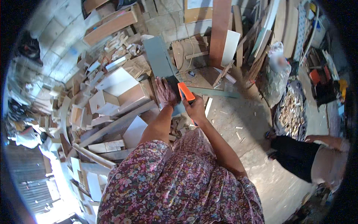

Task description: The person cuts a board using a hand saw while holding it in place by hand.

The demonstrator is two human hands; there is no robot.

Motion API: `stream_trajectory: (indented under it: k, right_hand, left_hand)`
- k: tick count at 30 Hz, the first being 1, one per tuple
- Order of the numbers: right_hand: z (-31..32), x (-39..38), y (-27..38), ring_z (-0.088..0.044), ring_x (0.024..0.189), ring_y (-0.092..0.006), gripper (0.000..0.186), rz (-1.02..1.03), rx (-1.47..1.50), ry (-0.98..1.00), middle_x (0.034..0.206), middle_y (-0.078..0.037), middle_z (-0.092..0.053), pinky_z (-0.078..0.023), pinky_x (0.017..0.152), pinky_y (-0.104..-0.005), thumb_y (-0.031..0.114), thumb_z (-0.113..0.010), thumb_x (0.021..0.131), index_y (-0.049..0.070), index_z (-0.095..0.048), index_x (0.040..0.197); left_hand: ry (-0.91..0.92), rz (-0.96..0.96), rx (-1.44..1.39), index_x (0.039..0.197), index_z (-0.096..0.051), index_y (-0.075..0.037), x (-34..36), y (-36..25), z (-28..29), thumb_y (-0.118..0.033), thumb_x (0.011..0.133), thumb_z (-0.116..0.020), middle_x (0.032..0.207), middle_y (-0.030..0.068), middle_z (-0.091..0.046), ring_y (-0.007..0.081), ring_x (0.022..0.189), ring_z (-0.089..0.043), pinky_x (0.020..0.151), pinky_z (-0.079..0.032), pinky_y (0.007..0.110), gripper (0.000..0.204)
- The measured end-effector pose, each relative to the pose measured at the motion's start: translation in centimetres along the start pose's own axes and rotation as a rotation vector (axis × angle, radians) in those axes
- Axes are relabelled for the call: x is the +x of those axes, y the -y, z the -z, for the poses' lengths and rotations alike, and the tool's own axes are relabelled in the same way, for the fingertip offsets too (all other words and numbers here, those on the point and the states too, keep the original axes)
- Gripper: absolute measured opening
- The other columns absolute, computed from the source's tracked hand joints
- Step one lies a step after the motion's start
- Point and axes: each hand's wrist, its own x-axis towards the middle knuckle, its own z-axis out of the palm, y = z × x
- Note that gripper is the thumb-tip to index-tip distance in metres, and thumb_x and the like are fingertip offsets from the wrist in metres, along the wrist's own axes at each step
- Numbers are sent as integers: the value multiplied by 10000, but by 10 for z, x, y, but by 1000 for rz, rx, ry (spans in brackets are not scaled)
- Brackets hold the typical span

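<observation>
Board (pixel 158 54), grey, extends to the far side from under L hand (pixel 166 95), spread flat & gripping nothing, prob. to steady it, while R hand (pixel 195 109), just to the R, clenches an orange-handled tool (pixel 185 92), prob. for firm control.

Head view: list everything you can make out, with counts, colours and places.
tool: 1, orange and black, centre
long board: 1, grey-green, upper centre
wood offcuts: many, pale brown, upper left
white panels: several, white, left and upper centre
tall plank: 1, reddish brown, upright at back
plastic bag: 1, clear, upper right
block wall: pale grey, upper left
floor: 1, grey, lower right
other person: 1, dark lower garment, right
Smaller clutter: too blurred to count
floral garment: 1, multicoloured, bottom
left grip: 1, bare, flat on board
right grip: 1, bare, around tool
</observation>
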Motion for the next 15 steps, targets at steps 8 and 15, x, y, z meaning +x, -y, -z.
stream_trajectory:
  k: [8, 15]
  right_hand:
    - [7, 0, -5, -590, 662, -354, 247, 0, -89, -19, 696, -224, -587, -457, 598, -393, 173, -604, 772, -16, -571, 929]
    - [1, 3, -7, -601, 665, -365, 226, 61, 43, -26, 709, -221, -592, -458, 597, -375, 168, -606, 759, -6, -559, 895]
  left_hand:
    - [448, -171, 297, 1191, -443, -75, 36, -30, 41, -170, 774, -468, 1257, 106, -391, 274, 1199, -339, 919, -352, 390, 427]
    - [-147, -245, 104, 1309, -312, -101, 34, 12, -9, -203, 797, -421, 1369, 70, -293, 273, 1269, -269, 1029, -235, 399, 533]
